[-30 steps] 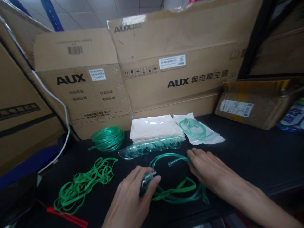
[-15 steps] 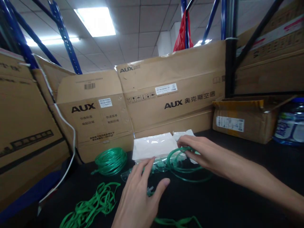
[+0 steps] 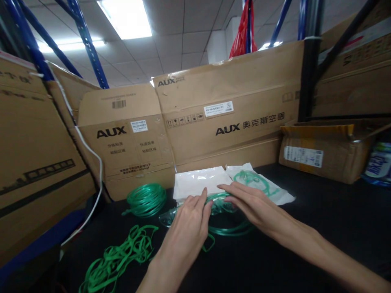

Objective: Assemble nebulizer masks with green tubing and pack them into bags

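Observation:
A loop of clear green tubing [image 3: 233, 231] lies in front of me, its upper side running between my two hands. My left hand [image 3: 190, 221] has its thumb and fingers closed on the near end of that upper side. Facing it, my right hand [image 3: 255, 205] pinches the same tubing a short way to the right. Behind and partly under the hands is a clear plastic piece [image 3: 166, 217], mostly covered. Just beyond are a white packet [image 3: 200, 179] and a white pouch [image 3: 282, 196] with green tubing showing on it.
A coil of green tubing [image 3: 146, 199] sits at the left, with a tangle of flat green straps [image 3: 122, 258] nearer me. Cardboard panels [image 3: 229, 93] stand along the back. At the right are an open carton [image 3: 317, 156] and a blue bottle [image 3: 380, 162]. A white cable [image 3: 99, 171] hangs left.
My right hand has come left, close to my left hand. The left fingers, spread before, have closed on the tubing. The pouch at the right has come into sight. The view has shifted slightly.

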`<control>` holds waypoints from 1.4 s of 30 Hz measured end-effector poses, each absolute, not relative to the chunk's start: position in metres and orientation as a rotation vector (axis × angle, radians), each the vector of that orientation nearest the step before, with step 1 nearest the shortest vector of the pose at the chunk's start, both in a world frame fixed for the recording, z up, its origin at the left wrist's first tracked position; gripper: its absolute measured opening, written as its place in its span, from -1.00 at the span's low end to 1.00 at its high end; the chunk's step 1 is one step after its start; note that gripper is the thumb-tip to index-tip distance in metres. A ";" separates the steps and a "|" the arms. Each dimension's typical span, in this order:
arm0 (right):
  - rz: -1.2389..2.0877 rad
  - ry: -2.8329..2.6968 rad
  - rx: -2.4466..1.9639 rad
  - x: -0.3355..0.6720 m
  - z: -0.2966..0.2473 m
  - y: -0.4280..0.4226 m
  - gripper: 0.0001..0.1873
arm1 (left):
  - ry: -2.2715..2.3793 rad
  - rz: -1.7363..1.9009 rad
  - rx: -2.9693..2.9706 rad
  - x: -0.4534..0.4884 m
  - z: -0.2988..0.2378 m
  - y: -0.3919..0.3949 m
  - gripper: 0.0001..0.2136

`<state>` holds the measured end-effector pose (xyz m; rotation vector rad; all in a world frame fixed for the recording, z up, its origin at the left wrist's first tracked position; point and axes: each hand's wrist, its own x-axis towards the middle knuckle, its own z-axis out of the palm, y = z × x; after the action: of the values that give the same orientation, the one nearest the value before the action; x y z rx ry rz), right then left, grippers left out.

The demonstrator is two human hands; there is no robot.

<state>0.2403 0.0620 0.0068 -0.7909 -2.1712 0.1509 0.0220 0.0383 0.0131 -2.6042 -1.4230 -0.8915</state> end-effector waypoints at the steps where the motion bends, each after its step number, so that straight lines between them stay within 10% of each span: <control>1: 0.187 -2.130 -0.815 0.241 0.005 0.060 -0.69 | -1.441 -0.907 -2.604 0.021 0.012 0.038 -0.57; 11: 0.830 -1.759 -0.904 0.252 -0.010 0.048 -0.84 | -1.682 -1.105 -2.682 0.016 0.012 0.031 -0.61; 31: 0.916 -1.748 -1.122 0.251 -0.039 0.043 -0.56 | -1.771 -1.180 -2.885 0.007 0.007 0.037 -0.80; 42: 1.224 -2.024 -0.940 0.191 0.053 0.099 -0.69 | -2.064 -1.290 -2.465 -0.059 0.068 0.072 -0.72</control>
<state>0.1912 0.0991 0.0534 -0.9405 -2.0240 1.2236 -0.0587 0.0720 0.0676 -2.4647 -2.0640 -1.2904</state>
